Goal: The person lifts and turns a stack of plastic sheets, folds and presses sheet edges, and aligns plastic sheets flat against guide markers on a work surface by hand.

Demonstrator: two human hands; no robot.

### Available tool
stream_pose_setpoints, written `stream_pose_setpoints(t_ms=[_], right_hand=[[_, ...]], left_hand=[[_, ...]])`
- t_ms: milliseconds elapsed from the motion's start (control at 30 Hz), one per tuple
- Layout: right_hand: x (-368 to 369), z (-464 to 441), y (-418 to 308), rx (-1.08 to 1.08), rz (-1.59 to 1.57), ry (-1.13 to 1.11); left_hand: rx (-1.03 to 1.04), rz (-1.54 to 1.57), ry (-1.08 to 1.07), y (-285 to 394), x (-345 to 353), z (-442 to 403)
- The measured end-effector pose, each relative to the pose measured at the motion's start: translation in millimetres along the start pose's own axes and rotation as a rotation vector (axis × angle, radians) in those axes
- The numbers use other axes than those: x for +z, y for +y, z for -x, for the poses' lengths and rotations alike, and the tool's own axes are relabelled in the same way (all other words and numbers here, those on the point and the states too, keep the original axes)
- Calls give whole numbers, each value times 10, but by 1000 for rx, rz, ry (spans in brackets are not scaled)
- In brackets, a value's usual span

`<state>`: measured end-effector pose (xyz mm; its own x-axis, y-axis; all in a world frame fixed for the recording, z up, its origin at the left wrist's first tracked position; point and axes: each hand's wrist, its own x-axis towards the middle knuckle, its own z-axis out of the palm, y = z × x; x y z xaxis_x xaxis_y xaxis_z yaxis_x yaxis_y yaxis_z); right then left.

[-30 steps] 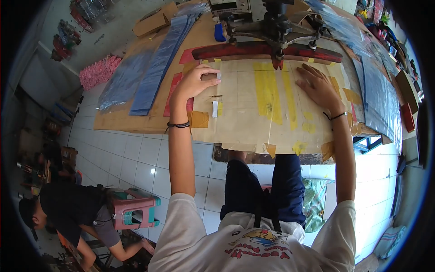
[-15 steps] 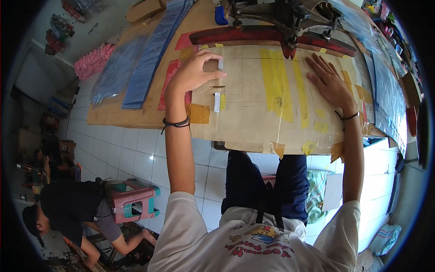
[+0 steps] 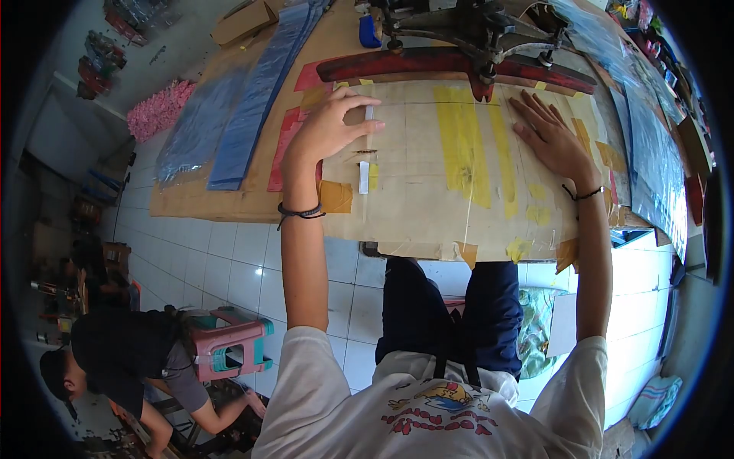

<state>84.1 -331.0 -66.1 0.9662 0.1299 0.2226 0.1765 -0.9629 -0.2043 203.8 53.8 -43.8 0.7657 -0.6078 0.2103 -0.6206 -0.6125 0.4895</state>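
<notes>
A sheet-covered board, patched with yellow tape, lies on the table under both hands. At its left side my left hand has thumb and forefinger at opposite ends of a small whitish strip, holding it against the sheet. Another white strip lies just nearer me, beside a bit of yellow tape. My right hand rests flat on the right part of the sheet, fingers stretched out, holding nothing. Beyond the hands, a red-edged bar under a dark metal frame lies across the board's far side.
Blue plastic-wrapped sheets lie at the table's left, with more clear plastic on the right. A cardboard box and a blue object sit at the back. At lower left another person bends near a pink-and-green stool.
The view has shifted slightly. My left forefinger and thumb stay at the small strip, and my right hand remains flat on the sheet.
</notes>
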Motion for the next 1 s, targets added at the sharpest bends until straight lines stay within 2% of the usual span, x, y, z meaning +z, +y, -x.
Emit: stream_pose_setpoints(t_ms=[167,633,1000], right_hand=[[-51,-21,-32,18,-22,-1],[-5,-120,33,4,71,-97],[-18,-123,-8,11,38,-63]], left_hand=[[30,-108,20,40,27,15],[43,-87,14,-21,55,-17],[16,-58,13,-7,53,-25]])
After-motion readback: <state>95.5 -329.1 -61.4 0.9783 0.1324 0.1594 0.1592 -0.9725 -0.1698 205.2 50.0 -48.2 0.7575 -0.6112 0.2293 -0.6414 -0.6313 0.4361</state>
